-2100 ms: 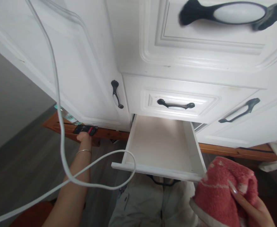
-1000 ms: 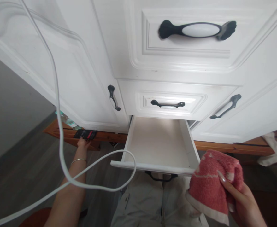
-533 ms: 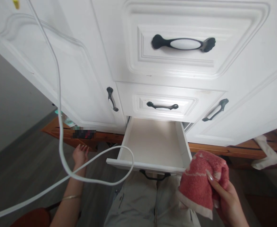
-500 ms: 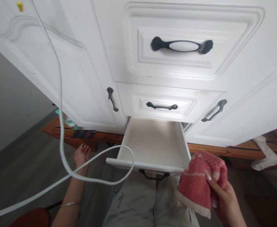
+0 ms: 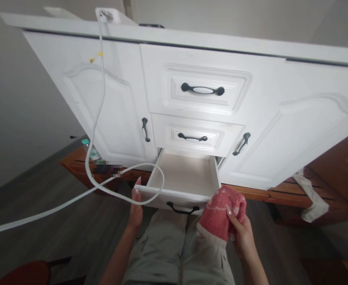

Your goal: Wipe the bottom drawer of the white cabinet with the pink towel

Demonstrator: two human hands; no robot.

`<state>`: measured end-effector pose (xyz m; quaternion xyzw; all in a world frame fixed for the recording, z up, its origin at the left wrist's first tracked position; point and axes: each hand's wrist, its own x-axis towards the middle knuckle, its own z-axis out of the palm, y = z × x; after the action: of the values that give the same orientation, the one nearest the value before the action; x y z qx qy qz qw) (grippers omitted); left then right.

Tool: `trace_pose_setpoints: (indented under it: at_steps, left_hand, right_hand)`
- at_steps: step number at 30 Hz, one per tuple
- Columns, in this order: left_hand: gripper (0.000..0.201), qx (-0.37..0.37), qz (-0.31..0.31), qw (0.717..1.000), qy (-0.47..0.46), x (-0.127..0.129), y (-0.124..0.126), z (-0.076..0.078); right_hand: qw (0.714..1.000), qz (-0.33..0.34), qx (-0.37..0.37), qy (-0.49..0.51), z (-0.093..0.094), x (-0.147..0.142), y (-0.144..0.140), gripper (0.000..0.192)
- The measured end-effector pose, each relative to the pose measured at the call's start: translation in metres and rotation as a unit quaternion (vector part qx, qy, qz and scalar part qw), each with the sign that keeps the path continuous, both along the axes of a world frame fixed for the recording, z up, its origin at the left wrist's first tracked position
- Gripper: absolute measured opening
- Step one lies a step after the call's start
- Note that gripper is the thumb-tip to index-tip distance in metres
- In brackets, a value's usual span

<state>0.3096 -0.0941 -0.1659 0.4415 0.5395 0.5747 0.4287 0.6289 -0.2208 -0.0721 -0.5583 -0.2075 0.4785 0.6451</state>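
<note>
An open bottom drawer (image 5: 188,174) of a white cabinet sticks out toward me, and its inside shows bare. My left hand (image 5: 136,208) grips the left end of the drawer front, thumb on the near side and fingertips behind. In my right hand (image 5: 241,233) is a red towel (image 5: 215,211) with a pale border, bunched up and overlapping the right corner of the drawer front. A black handle (image 5: 182,208) sits on the drawer front. The white cable (image 5: 162,178) loops across the drawer's left side in view.
Above are two closed drawers with handles (image 5: 203,90), flanked by cabinet doors (image 5: 114,114). A power strip (image 5: 111,16) lies on the cabinet top. A bottle (image 5: 93,152) stands on the wooden ledge at left; white cloth (image 5: 312,198) hangs at right. A red stool (image 5: 25,274) is lower left.
My left hand has moved right, from beside the drawer onto its left end. The towel stays in my right hand at the right corner. The view has tilted up, showing the cabinet top.
</note>
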Motion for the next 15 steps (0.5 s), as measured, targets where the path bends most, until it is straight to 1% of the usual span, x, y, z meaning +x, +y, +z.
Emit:
trace_pose_setpoints:
  at_steps: [2, 5, 7, 9, 10, 12, 13, 15]
  left_hand:
    - [0.066, 0.021, 0.035, 0.999, 0.011, 0.006, 0.005, 0.01]
    - [0.079, -0.003, 0.091, 0.995, 0.036, 0.017, 0.007, 0.021]
    - [0.082, 0.017, 0.134, 0.986, 0.095, 0.029, -0.004, 0.028]
    - [0.078, 0.07, 0.167, 0.969, 0.166, 0.046, -0.024, 0.031]
    - [0.073, 0.088, 0.169, 0.964, 0.184, 0.054, -0.037, 0.03]
    - [0.06, 0.125, 0.148, 0.964, 0.184, 0.07, -0.06, 0.026]
    - [0.05, 0.141, 0.122, 0.966, 0.179, 0.076, -0.069, 0.023]
    - [0.031, 0.156, 0.03, 0.97, 0.182, 0.086, -0.077, 0.016]
  right_hand:
    - [1.0, 0.013, 0.015, 0.011, -0.012, -0.001, -0.002, 0.048]
    - [1.0, 0.004, 0.018, 0.02, -0.037, -0.005, -0.001, 0.049]
    - [1.0, -0.01, 0.015, 0.019, -0.05, -0.01, 0.001, 0.049]
    - [1.0, -0.016, 0.016, 0.006, -0.057, -0.014, 0.0, 0.048]
    - [1.0, -0.017, 0.016, -0.006, -0.059, -0.016, 0.0, 0.048]
    - [0.999, -0.019, 0.014, -0.031, -0.061, -0.018, -0.001, 0.048]
    - [0.999, -0.023, 0.014, -0.039, -0.063, -0.017, -0.001, 0.049]
    - [0.999, -0.033, 0.015, -0.037, -0.067, -0.015, -0.002, 0.052]
